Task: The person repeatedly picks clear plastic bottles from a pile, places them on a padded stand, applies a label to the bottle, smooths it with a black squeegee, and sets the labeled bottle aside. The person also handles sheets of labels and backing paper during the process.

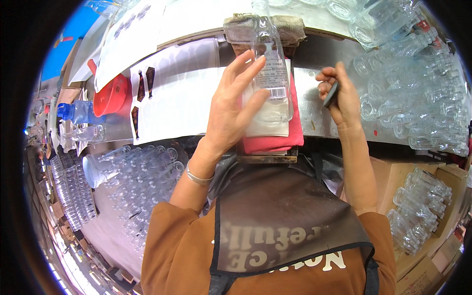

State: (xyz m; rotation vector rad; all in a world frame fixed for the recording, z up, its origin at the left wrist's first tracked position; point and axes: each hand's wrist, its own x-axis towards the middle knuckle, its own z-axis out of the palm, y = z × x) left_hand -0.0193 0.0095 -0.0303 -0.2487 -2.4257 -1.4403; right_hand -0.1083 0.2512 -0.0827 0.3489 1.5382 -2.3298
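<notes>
A clear glass bottle [278,108] with a printed label lies with its neck pointing away from me. Its neck end crosses a rolled cloth [290,27], and its body rests over white paper and a folded red cloth [296,132]. My left hand [228,103] is open at the bottle's left side, with fingers spread and the thumb over the glass; whether it touches is unclear. To the right of the bottle, my right hand [345,96] is raised with its fingers closed on a small dark flat scraper-like piece [331,95].
Left of the bottle, a white sheet [182,93] bears a few dark decals, beside a red bowl [112,96] and a blue-capped bottle [81,112]. Many clear bottles [398,93] lie stacked at right. More fill a cardboard box [457,182] and stand at lower left [142,182].
</notes>
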